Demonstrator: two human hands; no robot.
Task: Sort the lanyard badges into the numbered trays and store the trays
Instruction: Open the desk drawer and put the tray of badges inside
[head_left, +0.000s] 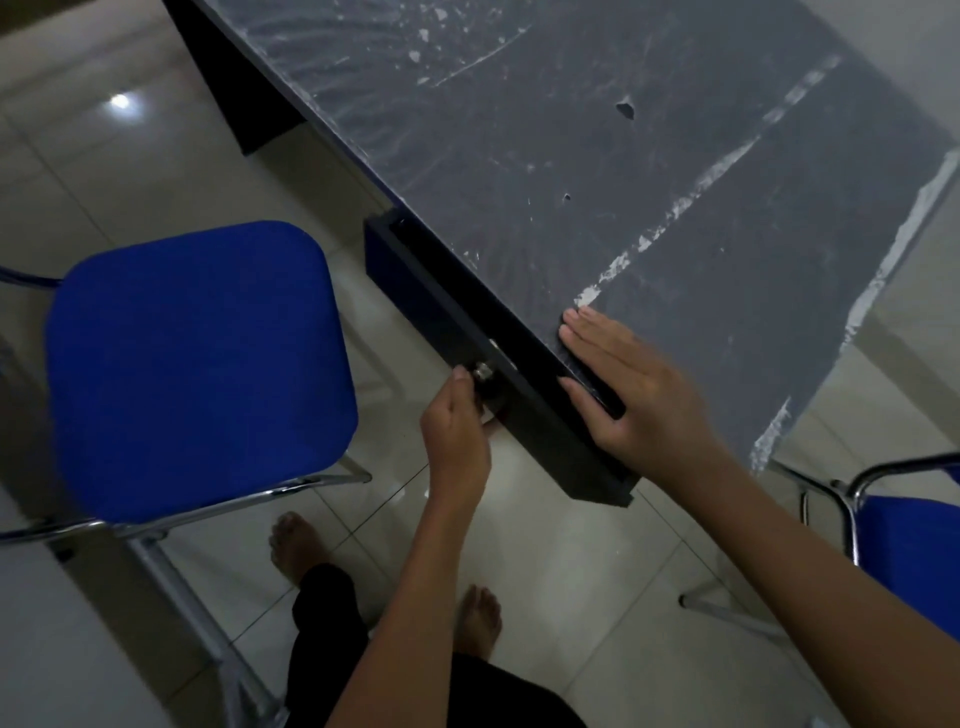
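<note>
1. My left hand (457, 441) has its grip curled on the drawer (498, 374) knob (483, 370); the drawer's long axis runs along the counter (675, 156) edge.
2. My right hand (623, 384) lies flat and wide, just beside it (no trays or badges in view).

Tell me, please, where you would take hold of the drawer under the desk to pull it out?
Grip the small metal knob on the drawer front, coming from the floor side, facing the front. It is the only part that sticks out; the left hand is already at it, while the right hand lies flat on the desk edge.
</note>
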